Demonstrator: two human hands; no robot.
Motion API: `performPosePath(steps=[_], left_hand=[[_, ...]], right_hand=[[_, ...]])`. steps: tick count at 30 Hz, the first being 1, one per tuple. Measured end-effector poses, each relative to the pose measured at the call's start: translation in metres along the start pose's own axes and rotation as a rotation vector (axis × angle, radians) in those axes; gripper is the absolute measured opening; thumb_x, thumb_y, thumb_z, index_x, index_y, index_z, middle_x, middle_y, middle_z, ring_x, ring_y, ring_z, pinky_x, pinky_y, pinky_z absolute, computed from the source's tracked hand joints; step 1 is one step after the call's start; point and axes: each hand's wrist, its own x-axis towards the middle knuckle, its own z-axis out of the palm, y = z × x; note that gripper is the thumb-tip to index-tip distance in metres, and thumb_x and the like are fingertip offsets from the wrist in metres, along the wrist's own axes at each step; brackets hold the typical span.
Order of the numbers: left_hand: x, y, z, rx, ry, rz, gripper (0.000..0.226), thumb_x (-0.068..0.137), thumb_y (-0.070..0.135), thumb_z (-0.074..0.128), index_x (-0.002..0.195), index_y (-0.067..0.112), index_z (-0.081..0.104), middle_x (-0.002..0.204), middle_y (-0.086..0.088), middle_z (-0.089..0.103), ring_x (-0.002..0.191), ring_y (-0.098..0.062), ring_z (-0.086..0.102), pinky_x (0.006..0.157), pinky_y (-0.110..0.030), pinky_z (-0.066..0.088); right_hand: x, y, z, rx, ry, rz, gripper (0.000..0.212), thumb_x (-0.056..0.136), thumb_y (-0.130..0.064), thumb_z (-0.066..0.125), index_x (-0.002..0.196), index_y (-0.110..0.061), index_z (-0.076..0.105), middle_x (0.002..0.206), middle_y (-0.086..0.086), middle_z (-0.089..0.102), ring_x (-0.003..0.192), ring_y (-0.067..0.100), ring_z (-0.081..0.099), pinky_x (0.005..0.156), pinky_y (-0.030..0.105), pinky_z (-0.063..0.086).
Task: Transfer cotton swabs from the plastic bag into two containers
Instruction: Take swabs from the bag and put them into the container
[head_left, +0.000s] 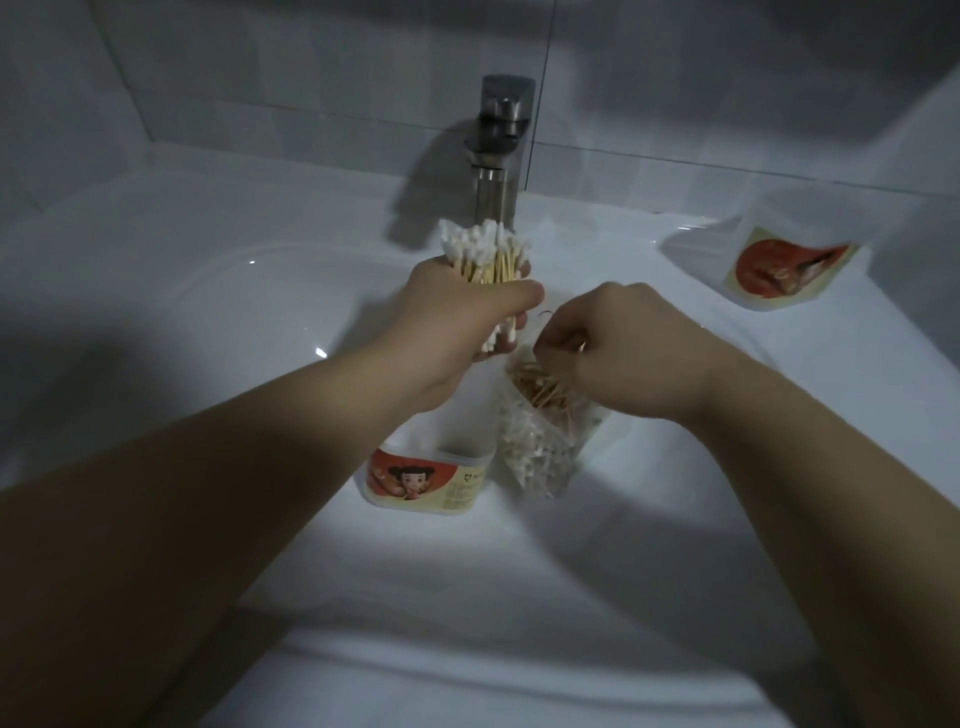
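Observation:
My left hand (467, 322) grips an upright bundle of cotton swabs (488, 254) with wooden sticks and white tips, above the sink. My right hand (613, 348) has its fingers pinched at the mouth of a clear plastic bag (540, 447) that holds several more swabs and stands in the basin. A white container with a red cartoon label (426, 478) stands just left of the bag, under my left wrist. A second white container with a similar red label (789, 265) lies on the sink ledge at the right.
A white sink (182, 322) fills the view. A metal faucet (501, 150) rises behind the swab bundle, in front of a grey tiled wall (260, 78). The lighting is dim, with shadow over the left side.

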Motion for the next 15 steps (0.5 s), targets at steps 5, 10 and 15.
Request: performPosePath(steps=[5,10,15], left_hand=[[0.000,0.002,-0.002,-0.100,-0.030,-0.025,0.010,0.089,0.002,0.075,0.096,0.007,0.071,0.073,-0.005,0.069,0.065,-0.015,0.067,0.064,-0.029,0.061],[-0.001,-0.001,-0.002,-0.056,-0.048,-0.026,0.010,0.088,0.005,0.074,0.094,0.012,0.071,0.076,-0.002,0.072,0.069,-0.012,0.070,0.070,-0.033,0.063],[0.002,-0.002,-0.004,0.038,0.040,0.048,0.010,0.086,0.007,0.074,0.090,0.016,0.073,0.073,0.001,0.073,0.068,-0.010,0.071,0.056,-0.021,0.053]], right_hand=[[0.000,-0.006,0.012,-0.126,-0.101,-0.047,0.019,0.087,-0.029,0.059,0.079,-0.020,0.074,0.073,-0.003,0.068,0.070,0.015,0.060,0.069,0.031,0.050],[0.009,-0.007,0.025,-0.158,-0.056,0.025,0.027,0.086,-0.036,0.060,0.070,-0.015,0.068,0.066,0.003,0.065,0.065,0.021,0.062,0.061,0.033,0.051],[0.013,-0.011,0.036,-0.180,-0.044,0.105,0.035,0.080,-0.054,0.058,0.076,-0.024,0.075,0.070,-0.005,0.069,0.066,0.017,0.064,0.064,0.030,0.053]])
